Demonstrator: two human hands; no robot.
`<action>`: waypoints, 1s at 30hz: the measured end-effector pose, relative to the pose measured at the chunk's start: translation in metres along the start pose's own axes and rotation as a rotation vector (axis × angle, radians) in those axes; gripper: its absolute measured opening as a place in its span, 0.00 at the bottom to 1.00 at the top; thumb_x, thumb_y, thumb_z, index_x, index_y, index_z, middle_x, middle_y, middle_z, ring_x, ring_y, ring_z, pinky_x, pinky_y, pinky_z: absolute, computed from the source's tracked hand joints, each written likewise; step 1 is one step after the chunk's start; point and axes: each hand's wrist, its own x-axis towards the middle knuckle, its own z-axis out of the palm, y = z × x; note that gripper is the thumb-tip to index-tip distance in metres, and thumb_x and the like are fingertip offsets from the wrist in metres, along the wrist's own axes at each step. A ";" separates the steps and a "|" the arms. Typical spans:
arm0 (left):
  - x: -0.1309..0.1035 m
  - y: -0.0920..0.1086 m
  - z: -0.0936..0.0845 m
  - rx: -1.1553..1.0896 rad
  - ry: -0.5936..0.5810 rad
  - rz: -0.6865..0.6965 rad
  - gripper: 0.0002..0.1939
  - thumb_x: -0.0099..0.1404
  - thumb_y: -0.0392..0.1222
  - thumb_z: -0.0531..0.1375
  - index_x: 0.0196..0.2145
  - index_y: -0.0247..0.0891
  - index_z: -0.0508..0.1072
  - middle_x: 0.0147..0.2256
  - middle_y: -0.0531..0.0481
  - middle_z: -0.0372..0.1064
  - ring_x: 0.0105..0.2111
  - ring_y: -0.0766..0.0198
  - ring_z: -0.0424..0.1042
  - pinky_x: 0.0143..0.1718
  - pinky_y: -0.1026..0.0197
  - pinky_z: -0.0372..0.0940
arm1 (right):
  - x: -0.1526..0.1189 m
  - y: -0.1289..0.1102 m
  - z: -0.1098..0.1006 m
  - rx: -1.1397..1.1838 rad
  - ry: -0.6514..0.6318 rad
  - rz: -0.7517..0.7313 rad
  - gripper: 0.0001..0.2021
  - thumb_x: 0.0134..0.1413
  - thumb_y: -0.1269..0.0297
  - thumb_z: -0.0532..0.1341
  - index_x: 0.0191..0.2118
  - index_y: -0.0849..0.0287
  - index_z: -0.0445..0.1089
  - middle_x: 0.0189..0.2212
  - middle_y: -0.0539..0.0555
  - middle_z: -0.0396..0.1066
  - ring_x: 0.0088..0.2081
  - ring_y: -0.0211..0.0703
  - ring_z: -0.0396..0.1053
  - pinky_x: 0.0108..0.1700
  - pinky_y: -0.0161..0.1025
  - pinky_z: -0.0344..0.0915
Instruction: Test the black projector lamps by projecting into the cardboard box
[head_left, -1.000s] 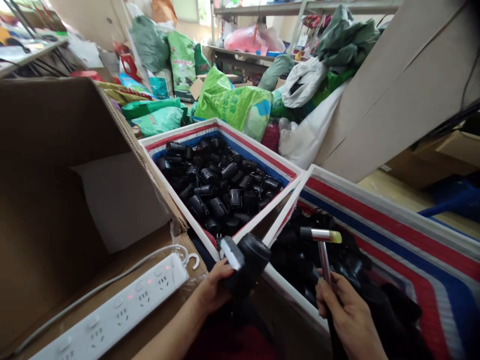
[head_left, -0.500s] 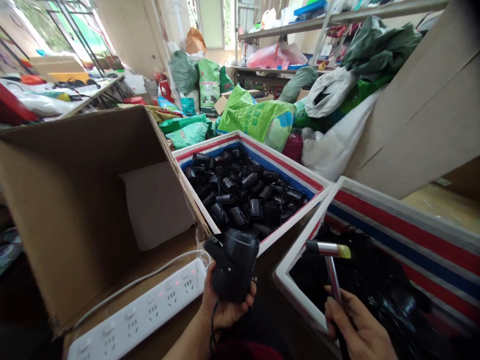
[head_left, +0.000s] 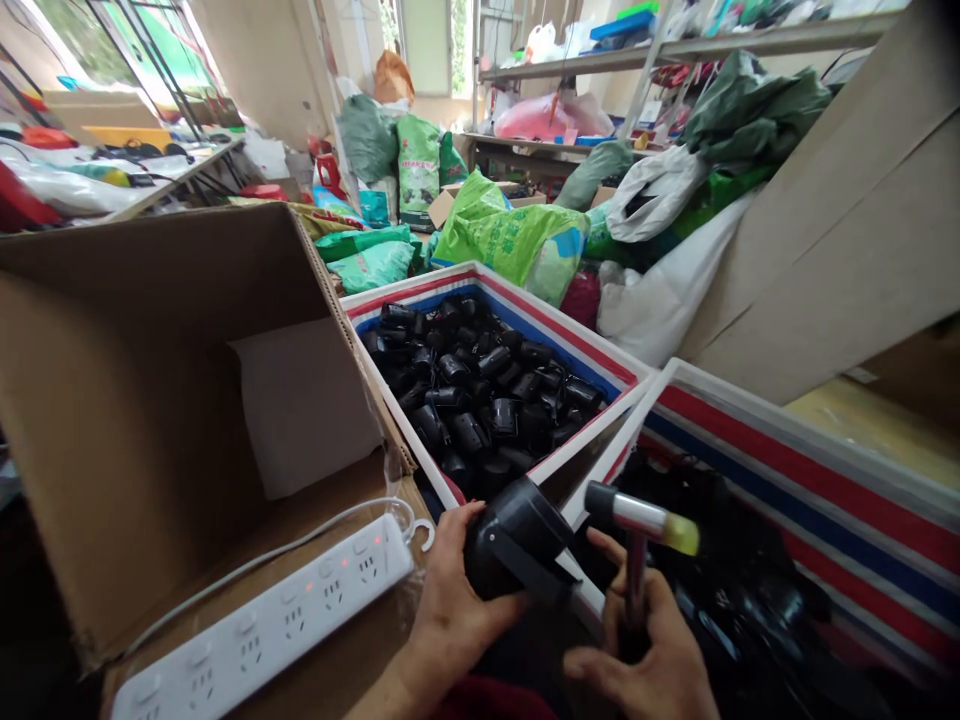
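Note:
My left hand grips a black cylindrical housing that has a strap-like bracket on its side. The housing is tilted, with its wider end facing up and to the right. In my right hand is a two-faced mallet, held by its handle. The mallet's head is metal, with one black face and one translucent yellow face. Its black face is close to the housing's right side, with a small gap between them. Both are in front of the white-rimmed bins.
A striped-lined bin holds many similar black housings. Another striped bin at right contains dark parts. At left, an open cardboard box stands behind a white power strip with lit red lights. Green bags lie further back.
My left hand has turned the housing from upright to tilted, swinging its bracket from the left to the lower right. The mallet has come left, closer to the housing.

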 end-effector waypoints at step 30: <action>0.000 0.023 0.002 -0.249 -0.655 -0.062 0.38 0.39 0.42 0.72 0.50 0.46 0.67 0.44 0.48 0.73 0.43 0.48 0.73 0.46 0.49 0.68 | 0.016 -0.042 -0.069 0.033 -0.456 -0.043 0.47 0.15 0.59 0.78 0.51 0.56 0.64 0.43 0.54 0.71 0.44 0.53 0.68 0.47 0.42 0.65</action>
